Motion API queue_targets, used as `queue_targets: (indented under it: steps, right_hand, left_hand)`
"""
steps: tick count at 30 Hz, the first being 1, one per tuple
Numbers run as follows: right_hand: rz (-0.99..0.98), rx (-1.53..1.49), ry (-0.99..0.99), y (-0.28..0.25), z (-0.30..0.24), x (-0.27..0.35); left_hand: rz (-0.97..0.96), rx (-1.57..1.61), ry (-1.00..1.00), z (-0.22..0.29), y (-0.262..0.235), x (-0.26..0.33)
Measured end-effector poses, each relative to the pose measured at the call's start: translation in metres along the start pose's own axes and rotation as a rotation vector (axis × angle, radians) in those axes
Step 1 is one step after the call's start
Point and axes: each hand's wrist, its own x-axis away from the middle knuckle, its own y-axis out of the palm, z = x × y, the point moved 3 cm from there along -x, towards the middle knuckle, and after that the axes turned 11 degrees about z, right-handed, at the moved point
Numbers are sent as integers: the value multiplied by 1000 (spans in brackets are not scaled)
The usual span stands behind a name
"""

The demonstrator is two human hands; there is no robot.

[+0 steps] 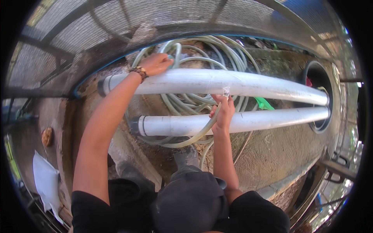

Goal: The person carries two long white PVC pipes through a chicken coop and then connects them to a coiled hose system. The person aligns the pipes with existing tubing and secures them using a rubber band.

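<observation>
My left hand (155, 64) is closed at the far edge of the farther white pipe (186, 82), near its left end. A bit of something blue-green shows at its fingertips, too small to name. My right hand (223, 114) is wrapped around a pale clear hose (202, 134), held between the two pipes. Water appears to spurt from the hose's end against the near side of the farther pipe. The nearer white pipe (175, 125) passes under my right wrist. Both pipes are wet, with dark caps at their left ends.
Coiled hose (186, 103) lies under and behind the pipes. The pipes' right ends rest at a round dark tub (318, 126). A green piece (263, 103) lies between them. Mesh netting (163, 19) hangs along the far side. A white sack (46, 180) is at the left.
</observation>
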Motion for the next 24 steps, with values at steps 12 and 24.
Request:
queue_targets:
  steps: [12, 24]
  right_hand:
    - [-614, 415, 222, 87, 46, 100]
    - [-663, 229, 496, 131, 74, 171]
  left_hand:
    - [286, 696, 235, 45, -5, 81]
    - [-441, 1672, -561, -4, -10, 218]
